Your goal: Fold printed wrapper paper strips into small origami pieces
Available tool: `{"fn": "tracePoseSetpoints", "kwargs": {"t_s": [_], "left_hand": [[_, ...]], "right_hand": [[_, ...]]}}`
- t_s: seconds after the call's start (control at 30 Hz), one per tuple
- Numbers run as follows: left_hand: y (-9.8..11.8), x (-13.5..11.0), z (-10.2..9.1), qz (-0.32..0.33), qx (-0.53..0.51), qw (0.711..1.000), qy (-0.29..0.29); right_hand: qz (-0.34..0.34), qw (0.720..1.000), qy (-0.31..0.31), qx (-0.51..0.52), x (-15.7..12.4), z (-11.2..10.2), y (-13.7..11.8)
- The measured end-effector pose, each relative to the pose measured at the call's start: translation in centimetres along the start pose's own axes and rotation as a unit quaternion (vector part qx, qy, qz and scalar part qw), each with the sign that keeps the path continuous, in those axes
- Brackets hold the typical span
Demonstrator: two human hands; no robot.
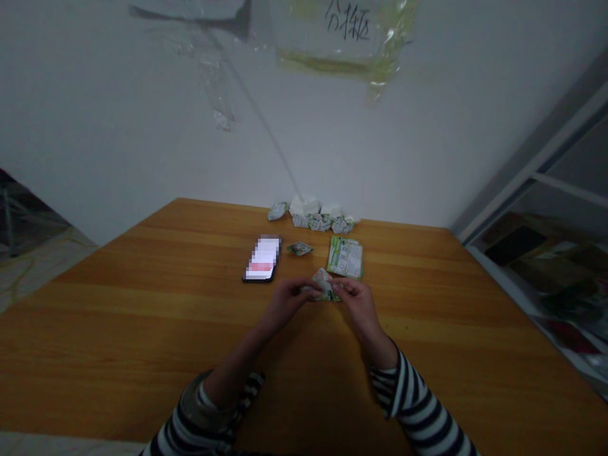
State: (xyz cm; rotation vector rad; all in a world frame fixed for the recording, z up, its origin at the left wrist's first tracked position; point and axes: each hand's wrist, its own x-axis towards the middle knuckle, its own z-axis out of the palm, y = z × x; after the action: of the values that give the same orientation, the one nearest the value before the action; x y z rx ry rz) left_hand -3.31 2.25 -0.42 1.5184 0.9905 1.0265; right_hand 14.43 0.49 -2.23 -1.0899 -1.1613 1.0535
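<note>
Between my two hands is a small folded piece of printed paper (323, 285), white and green with some red print and a pointed top. My left hand (291, 297) is closed in a pinch at its left side. On the right side, the thumb and fingers of my right hand (356, 301) pinch it as well. The fingertips hide part of the paper. Just beyond my right hand lies a stack of green and white printed sheets (346, 258). A small diamond-shaped folded paper (300, 248) rests farther out, left of the stack.
A phone (263, 258) with a lit, blurred screen lies left of the folded paper on the wooden table (142, 297). Several folded white and green pieces (319, 220) stand along the wall side. Shelving (536, 183) with boxes rises at the right. Handwritten paper (346, 28) is taped to the wall.
</note>
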Motion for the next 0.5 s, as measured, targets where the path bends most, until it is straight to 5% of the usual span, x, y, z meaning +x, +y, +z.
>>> {"fn": "tracePoseSetpoints", "kwargs": {"t_s": [0.27, 0.5], "left_hand": [[0.5, -0.1, -0.5, -0.029, -0.04, 0.998, -0.025], [-0.4, 0.2, -0.6, -0.022, -0.038, 0.999, 0.008]], "right_hand": [[0.007, 0.996, -0.087, 0.019, 0.2, -0.5, -0.8], [-0.094, 0.978, -0.018, -0.186, -0.2, -0.6, -1.1]]}}
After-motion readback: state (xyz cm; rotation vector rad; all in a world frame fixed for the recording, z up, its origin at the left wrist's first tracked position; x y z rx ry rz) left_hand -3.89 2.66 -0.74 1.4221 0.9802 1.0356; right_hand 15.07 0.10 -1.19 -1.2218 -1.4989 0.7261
